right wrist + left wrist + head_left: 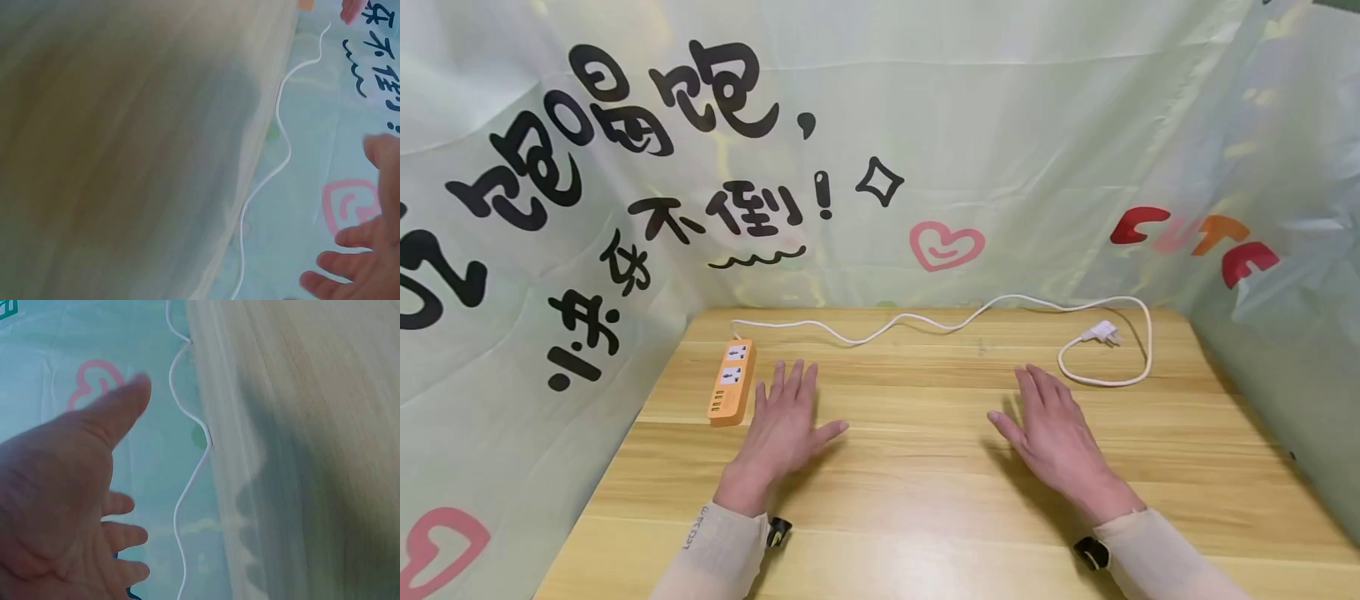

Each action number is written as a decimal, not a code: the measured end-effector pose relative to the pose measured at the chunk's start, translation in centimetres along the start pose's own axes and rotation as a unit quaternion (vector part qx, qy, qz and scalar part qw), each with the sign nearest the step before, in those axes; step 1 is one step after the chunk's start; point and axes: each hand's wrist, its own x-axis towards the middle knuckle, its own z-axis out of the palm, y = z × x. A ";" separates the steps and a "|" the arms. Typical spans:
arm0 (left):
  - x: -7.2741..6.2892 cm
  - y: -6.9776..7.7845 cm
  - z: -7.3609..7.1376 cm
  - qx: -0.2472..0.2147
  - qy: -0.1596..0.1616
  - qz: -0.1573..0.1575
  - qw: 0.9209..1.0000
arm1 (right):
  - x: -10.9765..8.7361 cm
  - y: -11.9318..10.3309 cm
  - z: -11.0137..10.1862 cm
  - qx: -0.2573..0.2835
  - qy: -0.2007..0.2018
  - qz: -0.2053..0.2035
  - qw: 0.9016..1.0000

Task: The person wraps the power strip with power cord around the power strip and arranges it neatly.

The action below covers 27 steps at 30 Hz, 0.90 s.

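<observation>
An orange power strip [731, 383] with white sockets lies at the left of the table. From its far end a white cord [910, 317] runs wavily along the back edge to the right. It loops round there and ends in a white plug [1102, 333]. My left hand [782, 429] hovers just right of the strip, fingers spread and holding nothing. Over the right half of the table is my right hand [1058, 433], fingers extended and thumb apart, nearer the viewer than the plug. In the left wrist view the left thumb [119, 409] points toward the cord.
The wooden table [910, 500] has light fabric [1037, 150] hanging behind it and at both sides, printed with black characters, a pink heart [947, 247] and coloured letters. Dark wrist cameras [778, 532] sit at both cuffs.
</observation>
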 end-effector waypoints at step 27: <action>4.0 -6.1 -2.1 -0.093 0.099 -0.133 0.982 | 9.2 -14.4 7.8 0.234 -0.116 0.008 0.965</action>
